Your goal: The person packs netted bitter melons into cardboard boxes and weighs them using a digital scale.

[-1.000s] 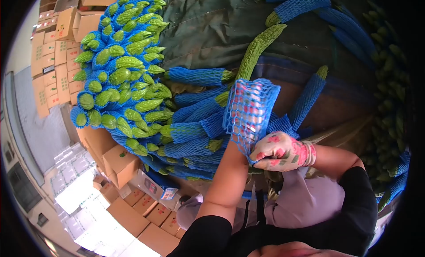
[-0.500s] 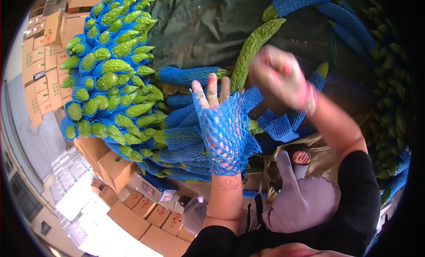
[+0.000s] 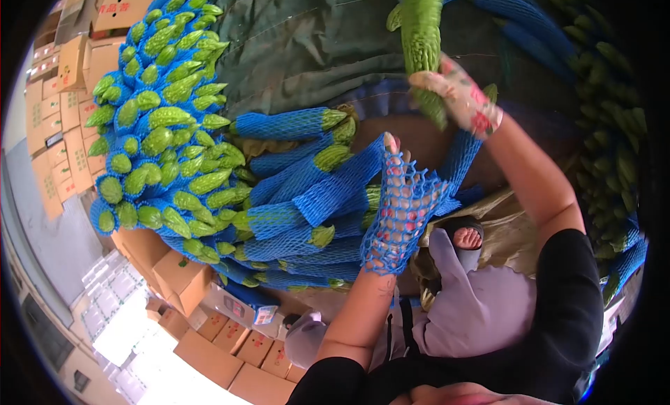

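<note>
A blue foam net sleeve [image 3: 399, 220] is stretched over my left hand [image 3: 405, 203], around the palm and wrist. Part of that hand's fingers is covered by the net, and how far they are spread is hard to tell. My right hand [image 3: 460, 98], in a patterned glove, grips a large green bitter melon [image 3: 421, 42] near its lower end, and the melon is raised and blurred. Netted bitter melons [image 3: 286, 124] lie to the left of my left hand. Another blue net sleeve [image 3: 342, 182] rests on them.
A tall stack of netted bitter melons [image 3: 167, 126] stands at the left. Cardboard boxes [image 3: 183, 276] are beyond it. More melons [image 3: 607, 126] are piled at the far right. A dark green sheet [image 3: 300, 49] spreads ahead. My foot [image 3: 467, 237] shows below.
My right hand has closed on the melon and lifted it upward. My left hand, inside the net, has moved right and tilted. The view has shifted slightly.
</note>
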The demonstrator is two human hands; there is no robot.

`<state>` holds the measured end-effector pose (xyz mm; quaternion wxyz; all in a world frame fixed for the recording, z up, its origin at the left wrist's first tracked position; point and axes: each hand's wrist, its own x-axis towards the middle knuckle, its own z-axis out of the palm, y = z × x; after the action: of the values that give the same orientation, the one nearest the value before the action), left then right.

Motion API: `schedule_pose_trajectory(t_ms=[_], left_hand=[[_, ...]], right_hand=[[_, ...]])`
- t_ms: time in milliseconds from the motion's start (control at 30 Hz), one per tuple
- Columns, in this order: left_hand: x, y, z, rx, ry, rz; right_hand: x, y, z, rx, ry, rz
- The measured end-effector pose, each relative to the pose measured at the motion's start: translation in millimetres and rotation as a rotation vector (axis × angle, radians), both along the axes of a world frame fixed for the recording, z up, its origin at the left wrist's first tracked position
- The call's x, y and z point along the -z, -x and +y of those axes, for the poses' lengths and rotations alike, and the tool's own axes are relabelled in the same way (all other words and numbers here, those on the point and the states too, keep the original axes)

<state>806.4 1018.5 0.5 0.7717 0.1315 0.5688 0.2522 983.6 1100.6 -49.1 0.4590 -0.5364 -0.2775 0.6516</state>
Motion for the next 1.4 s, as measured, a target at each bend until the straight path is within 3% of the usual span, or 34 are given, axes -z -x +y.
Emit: schedule_pose_trajectory(t_ms=[67, 100, 133, 167, 200, 267, 300, 333, 400, 433, 467, 500, 533, 567, 600, 633, 667, 733, 867, 933, 1000, 1067, 1167, 1233, 1267, 1333, 1400], left_hand=[[-8, -14, 13, -0.194, 0.294, -0.075], [16, -11, -2, -0.112, 0.064, -0.059], [15, -13, 0, -0.049, 0.046, -0.078], [15, -15, 2, 0.014, 0.025, -0.097], [12, -18, 4, 0.181, -0.288, 0.086], [18, -17, 4, 0.505, -0.9, 0.6], [27, -12, 3, 0.475, -0.891, 0.574], [26, -11, 6, 0.442, -0.882, 0.55], [14, -4, 18, 0.619, -1.095, 0.615], [5, -1, 26, 0.692, -1.207, 0.647], [19, 11, 30, 0.807, -1.428, 0.659], [34, 14, 32, 0.752, -1.347, 0.563], [15, 5, 36, 0.909, -1.331, 0.694], [4, -7, 34, 0.913, -1.332, 0.687], [-5, -19, 29, 0.709, -1.103, 0.559], [-7, -20, 27, 0.619, -0.983, 0.494], [-8, -21, 25, 0.516, -0.868, 0.431], [-3, -3, 35, 0.228, -0.478, 0.063], [-13, -5, 42, -0.175, -0.007, -0.222], [-26, -11, 43, -0.202, 0.023, -0.351], [-43, -22, 40, -0.148, -0.054, -0.071], [-50, -19, 32, -0.152, -0.103, -0.094], [-53, -5, 18, -0.146, -0.107, -0.129], [-52, 3, 8, -0.159, -0.096, -0.15], [-51, 6, 2, -0.174, -0.083, -0.171], [-46, 10, -12, -0.168, -0.111, -0.164], [-44, 13, -31, -0.102, -0.152, -0.086]], right_hand=[[3, 27, -22, 0.21, 0.149, 0.665], [4, 38, -29, 0.246, 0.242, 0.775], [9, 44, -35, 0.285, 0.331, 0.884], [26, 44, -44, 0.125, 0.199, 0.789], [38, 47, -53, 0.103, 0.298, 0.667], [-5, 41, -63, 0.062, 0.416, 0.327], [36, 39, -88, 0.037, -0.119, 0.367], [11, 38, -87, 0.042, -0.115, 0.371], [-39, 31, -92, -0.082, 0.227, 0.608], [-35, 30, -98, -0.187, 0.146, 0.442], [-36, 36, -106, -0.074, 0.119, 0.526], [-41, 34, -101, -0.017, 0.056, 0.446], [-44, 31, -94, 0.042, -0.007, 0.363], [-34, 27, -81, 0.046, -0.099, 0.196], [-34, 14, -65, 0.007, -0.164, 0.057], [-24, 5, -49, -0.06, -0.2, -0.267], [-8, -4, -35, -0.104, -0.098, -0.301], [18, -15, -12, -0.158, -0.123, -0.317], [15, -33, 9, -0.227, -0.116, -0.413], [20, -38, 18, -0.27, -0.08, -0.49], [33, -41, 24, -0.289, -0.149, -0.681], [48, -53, 31, -0.181, -0.159, -0.839], [59, -60, 27, -0.115, -0.054, -0.728], [62, -42, 8, 0.344, -0.32, -0.873], [66, -33, -5, 0.343, -0.321, -0.873], [69, -17, -34, 0.58, -0.051, 0.056], [29, 0, -67, 0.375, 0.0, 0.922]])
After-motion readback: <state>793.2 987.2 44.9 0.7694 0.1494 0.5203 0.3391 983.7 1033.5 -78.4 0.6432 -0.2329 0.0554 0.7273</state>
